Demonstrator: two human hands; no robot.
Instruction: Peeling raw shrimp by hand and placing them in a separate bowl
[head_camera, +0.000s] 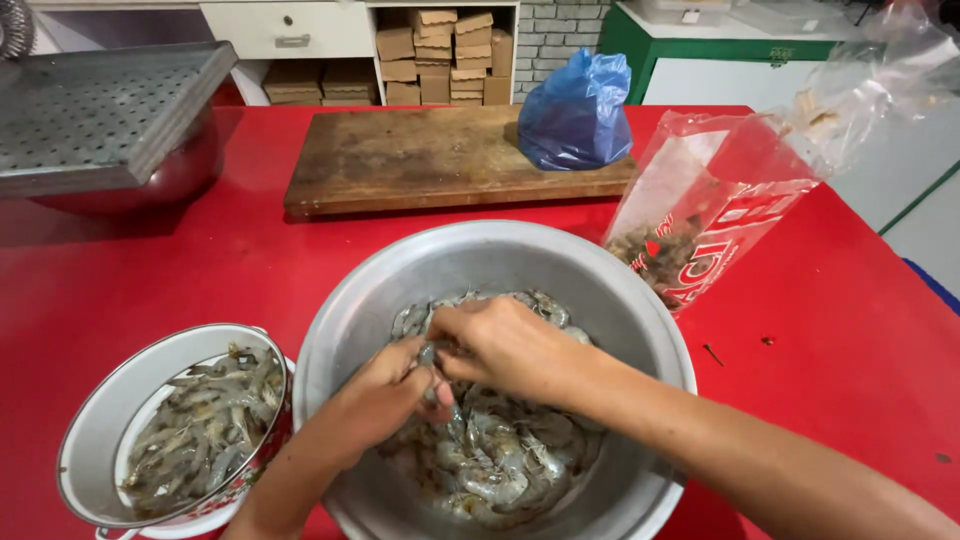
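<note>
Two hands (450, 365) hide one shrimp (432, 355).

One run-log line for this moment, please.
left hand: holding shrimp | right hand: pinching same shrimp | over: metal basin of shrimp | beside: white pot

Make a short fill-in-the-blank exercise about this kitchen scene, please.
1. Both hands work on a shrimp over the large ____ bowl.
2. The table is ____ in colour.
3. The blue bag sits on a wooden ____.
4. The smaller pot stands to the person's ____.

Missing words: metal; red; board; left
</note>
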